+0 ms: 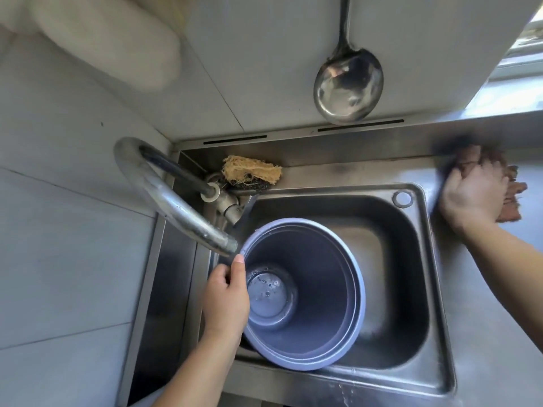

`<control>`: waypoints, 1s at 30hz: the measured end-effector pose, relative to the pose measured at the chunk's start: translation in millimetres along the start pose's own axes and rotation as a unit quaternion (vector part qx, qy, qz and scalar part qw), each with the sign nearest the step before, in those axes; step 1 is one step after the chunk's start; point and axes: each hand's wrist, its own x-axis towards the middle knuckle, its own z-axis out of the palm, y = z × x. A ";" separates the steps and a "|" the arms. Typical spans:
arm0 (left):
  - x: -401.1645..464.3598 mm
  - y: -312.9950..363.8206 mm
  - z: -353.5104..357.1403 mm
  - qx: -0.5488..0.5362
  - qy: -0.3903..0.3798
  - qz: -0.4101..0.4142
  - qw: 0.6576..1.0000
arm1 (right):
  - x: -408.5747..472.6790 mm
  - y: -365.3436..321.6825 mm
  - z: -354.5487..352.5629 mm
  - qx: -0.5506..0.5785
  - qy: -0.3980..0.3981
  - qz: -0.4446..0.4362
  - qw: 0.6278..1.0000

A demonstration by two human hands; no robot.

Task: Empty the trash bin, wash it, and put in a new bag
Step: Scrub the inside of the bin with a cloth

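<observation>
A round blue-grey trash bin (320, 304) stands tilted in the steel sink (411, 289), its open mouth facing up at me. A little water lies on its bottom. My left hand (226, 298) grips the bin's left rim, thumb inside. The curved metal tap (164, 198) ends just above that rim; no water runs from it. My right hand (473, 195) is on the counter right of the sink, fingers closed on a brownish cloth (512, 198). That hand is motion-blurred.
A loofah scrubber (252, 171) and a dark scouring pad lie on the sink's back ledge by the tap base. A steel ladle (348, 83) hangs on the tiled wall above. A white cloth (100, 36) hangs at top left. The counter (499, 318) stretches to the right.
</observation>
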 end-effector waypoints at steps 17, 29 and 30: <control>-3.3 -1.2 2.3 -0.008 -0.037 0.039 0.999 | -243.5 -182.6 23.0 0.210 -0.211 -0.233 0.926; 16.2 -10.1 -10.7 -0.073 -0.050 -0.003 0.996 | -324.3 -199.3 -14.5 0.601 -0.440 0.027 0.667; 16.3 -11.5 -9.8 -0.087 -0.053 -0.014 0.995 | -328.1 -193.9 -16.9 0.610 -0.451 0.048 0.650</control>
